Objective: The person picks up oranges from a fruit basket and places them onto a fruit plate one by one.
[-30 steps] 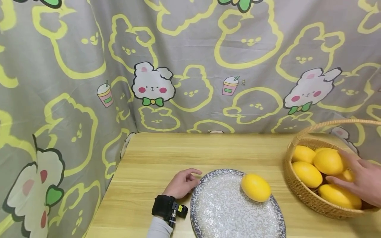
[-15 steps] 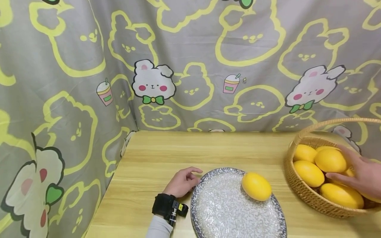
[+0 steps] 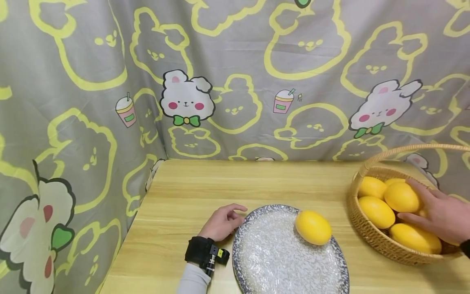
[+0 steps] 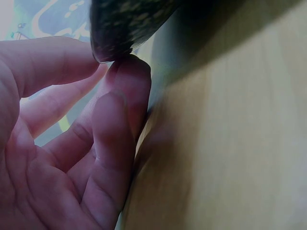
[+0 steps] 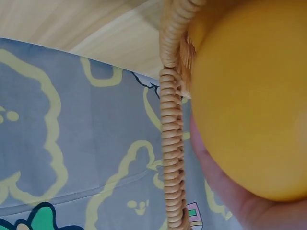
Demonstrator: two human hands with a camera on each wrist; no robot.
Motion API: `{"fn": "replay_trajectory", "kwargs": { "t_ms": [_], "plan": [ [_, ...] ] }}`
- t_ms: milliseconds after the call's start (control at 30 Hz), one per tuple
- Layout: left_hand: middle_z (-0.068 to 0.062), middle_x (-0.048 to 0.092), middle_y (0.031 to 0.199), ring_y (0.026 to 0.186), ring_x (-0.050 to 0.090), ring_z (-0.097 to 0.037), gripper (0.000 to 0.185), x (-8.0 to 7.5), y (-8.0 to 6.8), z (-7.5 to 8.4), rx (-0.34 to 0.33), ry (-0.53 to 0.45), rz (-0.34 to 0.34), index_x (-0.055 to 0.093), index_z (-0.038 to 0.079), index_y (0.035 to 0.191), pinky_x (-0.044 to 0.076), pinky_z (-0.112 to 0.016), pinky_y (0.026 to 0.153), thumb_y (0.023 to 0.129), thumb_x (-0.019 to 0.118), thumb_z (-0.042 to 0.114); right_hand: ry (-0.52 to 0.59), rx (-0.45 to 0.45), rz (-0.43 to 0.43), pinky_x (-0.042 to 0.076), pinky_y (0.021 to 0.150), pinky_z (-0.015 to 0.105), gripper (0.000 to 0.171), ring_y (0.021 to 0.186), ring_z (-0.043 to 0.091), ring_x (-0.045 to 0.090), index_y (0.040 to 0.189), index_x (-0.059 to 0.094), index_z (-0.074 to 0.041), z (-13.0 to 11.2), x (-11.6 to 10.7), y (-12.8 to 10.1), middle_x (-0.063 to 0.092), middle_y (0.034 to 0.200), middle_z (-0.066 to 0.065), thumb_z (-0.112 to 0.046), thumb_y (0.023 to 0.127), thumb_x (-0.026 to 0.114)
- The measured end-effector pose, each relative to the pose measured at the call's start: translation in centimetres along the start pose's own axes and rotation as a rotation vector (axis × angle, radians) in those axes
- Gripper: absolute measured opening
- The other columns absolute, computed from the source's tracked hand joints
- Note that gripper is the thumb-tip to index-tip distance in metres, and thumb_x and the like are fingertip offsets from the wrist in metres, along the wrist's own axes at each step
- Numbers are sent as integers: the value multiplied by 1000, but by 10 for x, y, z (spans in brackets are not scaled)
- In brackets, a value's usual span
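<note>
My left hand (image 3: 222,222) lies at the left side of a round speckled plate (image 3: 279,261). In the left wrist view, thumb and a curled finger meet at the plate's dark rim (image 4: 127,28), seeming to pinch it. On the plate's far right part rests one smooth yellow oval fruit (image 3: 313,228). My right hand (image 3: 442,214) is inside the wicker basket (image 3: 358,216), its fingers and thumb spread round a similar fruit, mostly hidden in the head view. Up close in the right wrist view, a yellow fruit (image 5: 254,105) fills the right side, fingers curving along its edge.
Several more yellow fruits (image 3: 376,212) fill the basket, whose arched handle (image 3: 415,149) rises above them. The wooden table (image 3: 257,179) meets a patterned grey curtain (image 3: 235,94) at the back and left. A black strap with a small camera (image 3: 205,253) circles my left wrist.
The head view has shifted slightly. My right hand stays in the basket, its fingers shifting a little round the fruit. The left hand, plate and fruit on it keep their places.
</note>
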State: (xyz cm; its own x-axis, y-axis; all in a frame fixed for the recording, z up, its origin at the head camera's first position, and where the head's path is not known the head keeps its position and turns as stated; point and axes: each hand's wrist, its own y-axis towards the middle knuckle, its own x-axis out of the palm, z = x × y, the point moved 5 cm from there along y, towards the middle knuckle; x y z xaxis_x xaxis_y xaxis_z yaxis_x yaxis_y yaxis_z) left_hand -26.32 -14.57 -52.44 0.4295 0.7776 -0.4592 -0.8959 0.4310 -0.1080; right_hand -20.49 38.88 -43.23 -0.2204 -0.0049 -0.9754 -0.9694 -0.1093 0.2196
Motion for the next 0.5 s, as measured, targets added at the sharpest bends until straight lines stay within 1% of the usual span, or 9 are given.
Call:
{"fn": "replay_trajectory", "kwargs": {
  "t_ms": [133, 267, 367, 500],
  "plan": [
    [-4, 74, 100, 77, 62, -12, 30, 0, 1, 0, 3, 2, -1, 68, 18, 131, 50, -27, 68, 101, 65, 22, 4, -14, 7, 50, 55, 58, 118, 66, 55, 62, 160, 20, -2, 0, 1, -2, 53, 109, 55, -55, 77, 85],
    [-4, 74, 100, 77, 62, -13, 30, 0, 1, -1, -5, -3, -2, 68, 18, 131, 50, -27, 68, 101, 65, 21, 1, -31, 46, 47, 50, 53, 119, 60, 48, 61, 158, 22, -3, 1, 4, -4, 55, 102, 52, -52, 73, 89],
    [-4, 74, 101, 77, 62, -12, 31, 0, 1, -1, -6, -3, -4, 68, 18, 131, 50, -27, 68, 101, 65, 21, -8, -37, 69, 45, 48, 50, 120, 58, 45, 60, 158, 23, -4, 1, 5, -5, 56, 99, 49, -51, 71, 90],
    [-4, 74, 101, 78, 63, -12, 31, 0, 1, -1, -6, 1, -2, 68, 18, 131, 51, -28, 70, 101, 65, 21, -12, -26, 79, 45, 49, 52, 122, 61, 50, 59, 159, 23, -6, 1, 5, -5, 55, 101, 49, -55, 70, 90]
  ]
}}
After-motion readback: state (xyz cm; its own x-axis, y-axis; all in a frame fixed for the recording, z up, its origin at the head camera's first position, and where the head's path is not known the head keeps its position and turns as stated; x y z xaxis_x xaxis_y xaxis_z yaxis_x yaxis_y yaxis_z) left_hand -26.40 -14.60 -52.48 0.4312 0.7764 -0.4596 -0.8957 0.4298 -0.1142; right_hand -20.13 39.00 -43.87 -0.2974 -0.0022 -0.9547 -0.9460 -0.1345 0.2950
